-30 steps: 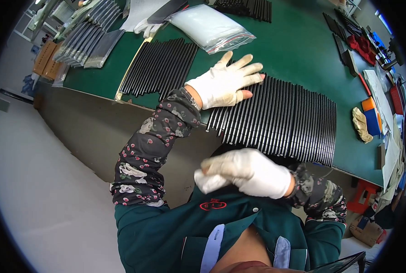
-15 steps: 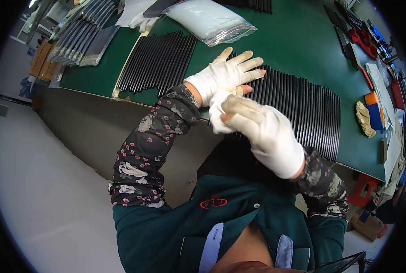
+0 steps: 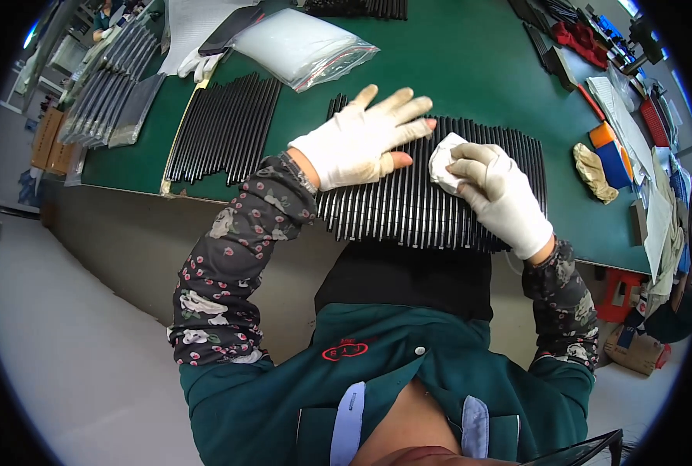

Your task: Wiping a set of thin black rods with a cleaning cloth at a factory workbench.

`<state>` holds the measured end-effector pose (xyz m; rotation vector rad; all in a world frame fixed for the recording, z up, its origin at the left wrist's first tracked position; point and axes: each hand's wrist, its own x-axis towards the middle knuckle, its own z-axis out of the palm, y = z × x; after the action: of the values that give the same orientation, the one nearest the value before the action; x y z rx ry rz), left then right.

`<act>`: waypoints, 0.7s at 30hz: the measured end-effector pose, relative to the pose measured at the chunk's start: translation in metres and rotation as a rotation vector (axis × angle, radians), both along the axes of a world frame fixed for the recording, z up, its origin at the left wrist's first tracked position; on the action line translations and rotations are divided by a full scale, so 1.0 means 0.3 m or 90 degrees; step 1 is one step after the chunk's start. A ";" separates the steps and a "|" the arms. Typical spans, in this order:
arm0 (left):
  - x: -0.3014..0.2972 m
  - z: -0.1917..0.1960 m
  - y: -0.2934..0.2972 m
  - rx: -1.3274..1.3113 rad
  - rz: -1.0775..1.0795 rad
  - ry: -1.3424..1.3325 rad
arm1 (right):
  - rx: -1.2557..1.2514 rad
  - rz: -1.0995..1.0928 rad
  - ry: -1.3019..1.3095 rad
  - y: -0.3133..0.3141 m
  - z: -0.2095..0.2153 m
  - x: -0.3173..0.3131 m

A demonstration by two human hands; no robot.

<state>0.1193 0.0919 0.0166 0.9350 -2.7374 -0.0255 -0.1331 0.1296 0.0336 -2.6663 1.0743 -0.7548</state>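
Observation:
A wide row of thin black rods [image 3: 408,210] lies side by side on the green table, their near ends reaching the front edge. My left hand [image 3: 361,140], in a white glove with bare fingertips, rests flat with fingers spread over the left part of this row. Over the right part, my right hand [image 3: 501,190], gloved too, pinches a crumpled white cloth [image 3: 445,163] against the rods. Further left lies a second, smaller group of black rods [image 3: 225,128], apart from both hands.
Behind the rods sits a clear zip bag [image 3: 303,46] of white material. Stacked bagged packs [image 3: 121,93] stand at the far left. On the right are a beige glove [image 3: 594,172], a blue and orange block [image 3: 613,159] and a red basket [image 3: 654,123]. The green table [image 3: 470,70] ends close to my body.
My right hand has moved right with the cloth, away from my left hand, to the row's right part. My left hand stays spread on the rods. The whole view has shifted slightly.

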 end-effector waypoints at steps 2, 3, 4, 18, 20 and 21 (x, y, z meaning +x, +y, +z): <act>-0.009 -0.005 0.007 0.001 -0.009 -0.058 | -0.024 -0.003 0.012 0.001 0.001 0.009; -0.009 -0.003 0.012 -0.004 -0.003 -0.080 | -0.047 -0.008 0.026 0.000 0.001 0.013; -0.001 -0.008 0.005 -0.002 -0.006 -0.082 | -0.071 -0.017 0.038 -0.012 -0.014 0.017; 0.027 -0.039 -0.006 -0.045 -0.014 -0.053 | 0.155 0.478 0.020 0.074 0.031 0.198; 0.023 -0.033 -0.004 -0.049 -0.002 -0.072 | 0.042 0.378 -0.101 0.041 0.067 0.211; 0.018 -0.023 -0.001 -0.055 0.006 -0.091 | -0.029 0.283 -0.202 0.009 0.078 0.222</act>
<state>0.1248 0.0914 0.0098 0.9603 -2.8377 0.1657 -0.0665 0.1323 0.0572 -2.5566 0.3736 -1.0587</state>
